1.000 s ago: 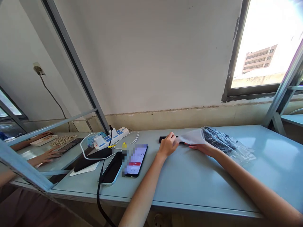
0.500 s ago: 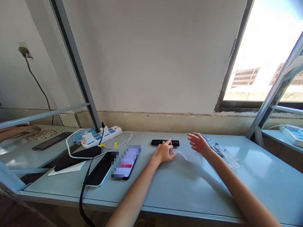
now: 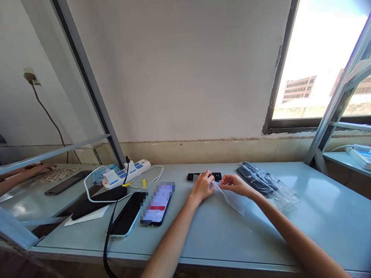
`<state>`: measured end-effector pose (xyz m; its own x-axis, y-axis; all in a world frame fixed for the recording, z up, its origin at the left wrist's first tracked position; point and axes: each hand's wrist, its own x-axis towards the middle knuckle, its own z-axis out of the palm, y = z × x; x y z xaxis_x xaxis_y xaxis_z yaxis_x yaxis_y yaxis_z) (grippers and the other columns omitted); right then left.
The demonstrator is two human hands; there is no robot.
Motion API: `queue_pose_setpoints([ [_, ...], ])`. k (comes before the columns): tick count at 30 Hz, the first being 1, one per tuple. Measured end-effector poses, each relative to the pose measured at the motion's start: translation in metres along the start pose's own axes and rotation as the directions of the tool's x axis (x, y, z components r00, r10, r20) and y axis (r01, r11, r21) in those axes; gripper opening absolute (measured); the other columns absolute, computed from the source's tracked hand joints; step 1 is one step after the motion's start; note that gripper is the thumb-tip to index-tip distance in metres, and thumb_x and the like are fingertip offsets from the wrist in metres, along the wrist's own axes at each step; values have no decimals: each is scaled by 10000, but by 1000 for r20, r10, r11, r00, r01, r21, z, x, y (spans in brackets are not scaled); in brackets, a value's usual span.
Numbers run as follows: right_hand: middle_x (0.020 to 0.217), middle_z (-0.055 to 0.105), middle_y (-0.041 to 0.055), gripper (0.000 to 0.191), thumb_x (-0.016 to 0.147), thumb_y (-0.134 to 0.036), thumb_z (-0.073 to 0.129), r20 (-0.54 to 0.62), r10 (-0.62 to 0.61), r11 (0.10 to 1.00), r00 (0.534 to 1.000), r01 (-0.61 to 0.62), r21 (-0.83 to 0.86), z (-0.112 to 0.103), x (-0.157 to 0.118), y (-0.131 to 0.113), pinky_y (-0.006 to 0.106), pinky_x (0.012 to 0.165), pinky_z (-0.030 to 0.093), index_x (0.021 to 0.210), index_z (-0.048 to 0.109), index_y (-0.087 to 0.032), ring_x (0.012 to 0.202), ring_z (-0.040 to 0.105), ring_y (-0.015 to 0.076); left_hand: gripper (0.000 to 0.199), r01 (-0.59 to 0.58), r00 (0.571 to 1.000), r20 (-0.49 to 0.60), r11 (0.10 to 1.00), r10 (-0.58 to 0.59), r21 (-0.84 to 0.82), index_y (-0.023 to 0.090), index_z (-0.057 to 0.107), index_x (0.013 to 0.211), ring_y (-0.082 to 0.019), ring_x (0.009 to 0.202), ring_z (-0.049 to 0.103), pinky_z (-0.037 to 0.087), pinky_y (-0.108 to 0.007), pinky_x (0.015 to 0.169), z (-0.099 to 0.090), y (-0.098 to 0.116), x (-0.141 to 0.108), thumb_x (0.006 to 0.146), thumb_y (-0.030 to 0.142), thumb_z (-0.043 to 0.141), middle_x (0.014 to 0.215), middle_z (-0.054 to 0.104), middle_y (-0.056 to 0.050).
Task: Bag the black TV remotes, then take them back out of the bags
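A clear, thin plastic bag [image 3: 236,201] hangs between my two hands above the grey desk. My left hand [image 3: 203,186] is closed on its left end, just in front of a black remote [image 3: 216,176] that lies near the wall. Fingers of my right hand [image 3: 235,184] pinch the bag's upper edge, close beside the left one. To the right, dark items in clear plastic packaging [image 3: 257,181] lie on the desk, partly behind my right forearm.
On the left are a phone with a lit screen [image 3: 159,204], a dark phone [image 3: 129,214], a black pouch [image 3: 98,201] and a white power strip [image 3: 127,173] with cables. Another person's hands [image 3: 31,172] are at the far left desk.
My right hand has moved left and down from beside the dark package and closed on the clear bag. The dark package shows more fully. The view has shifted slightly.
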<state>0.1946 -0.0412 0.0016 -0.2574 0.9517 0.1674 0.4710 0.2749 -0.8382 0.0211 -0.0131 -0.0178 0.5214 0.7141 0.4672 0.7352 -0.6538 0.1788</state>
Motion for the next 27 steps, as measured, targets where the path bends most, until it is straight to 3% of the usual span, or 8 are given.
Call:
queue_pose_setpoints([
  [3, 692, 614, 28, 331, 653, -506, 608, -100, -66, 995, 993, 58, -85, -8, 7, 10, 235, 558, 401, 680, 594, -177, 596, 501, 124, 294, 61, 989, -142, 996, -52, 58, 219, 614, 978, -223, 1050, 578, 450, -374, 941, 2, -6, 3, 767, 54, 492, 1078, 616, -62],
  [5, 736, 618, 26, 295, 694, -469, 576, -199, -70, 995, 978, 53, -90, -17, 10, 15, 235, 552, 397, 740, 613, -180, 571, 477, 112, 383, 138, 954, -278, 988, -113, 71, 220, 584, 1082, -232, 1135, 539, 429, -388, 967, 4, -11, 6, 769, 33, 467, 1156, 599, -77],
  [8, 791, 628, 20, 245, 767, -378, 523, -374, -23, 985, 927, -44, -169, -32, 9, 16, 231, 534, 379, 876, 650, -199, 560, 480, 110, 445, 232, 905, -375, 972, -201, 37, 211, 534, 1181, -235, 1181, 512, 424, -390, 960, 8, -18, 7, 780, 41, 447, 1214, 576, -95],
  [10, 833, 645, 14, 249, 805, -315, 507, -450, 62, 915, 891, -230, -331, -38, 4, 10, 225, 543, 383, 972, 673, -236, 650, 550, 136, 423, 259, 912, -331, 966, -243, 6, 211, 539, 1174, -234, 1140, 538, 432, -387, 939, 11, -20, 7, 783, 67, 464, 1189, 588, -93],
  [13, 868, 667, 4, 232, 802, -244, 551, -441, 182, 749, 879, -414, -517, -39, -3, 0, 216, 571, 401, 969, 708, -280, 809, 605, 172, 343, 279, 941, -193, 960, -278, -25, 214, 585, 1090, -226, 1072, 572, 443, -369, 902, 14, -18, 7, 783, 91, 497, 1136, 608, -79],
  [17, 832, 673, 17, 175, 761, -189, 605, -430, 266, 666, 863, -487, -565, -33, -9, -9, 217, 596, 412, 843, 740, -262, 834, 617, 187, 246, 292, 946, -128, 955, -297, -51, 223, 620, 973, -214, 1032, 582, 437, -355, 892, 13, -16, 7, 787, 98, 518, 1083, 612, -59],
  [23, 878, 672, 43, 198, 775, -171, 584, -472, 302, 564, 828, -554, -612, -34, -12, -15, 232, 628, 419, 863, 744, -247, 879, 625, 214, 198, 272, 948, -155, 960, -279, -65, 218, 623, 889, -203, 970, 599, 444, -352, 873, 12, -16, 6, 788, 84, 518, 1025, 610, -49],
  [27, 966, 657, 95, 252, 852, -197, 493, -486, 270, 534, 831, -549, -643, -35, -14, -19, 271, 674, 448, 903, 740, -206, 918, 620, 247, 203, 243, 954, -163, 968, -250, -62, 222, 619, 864, -195, 952, 606, 452, -337, 854, 12, -15, 6, 783, 67, 516, 994, 614, -37],
])
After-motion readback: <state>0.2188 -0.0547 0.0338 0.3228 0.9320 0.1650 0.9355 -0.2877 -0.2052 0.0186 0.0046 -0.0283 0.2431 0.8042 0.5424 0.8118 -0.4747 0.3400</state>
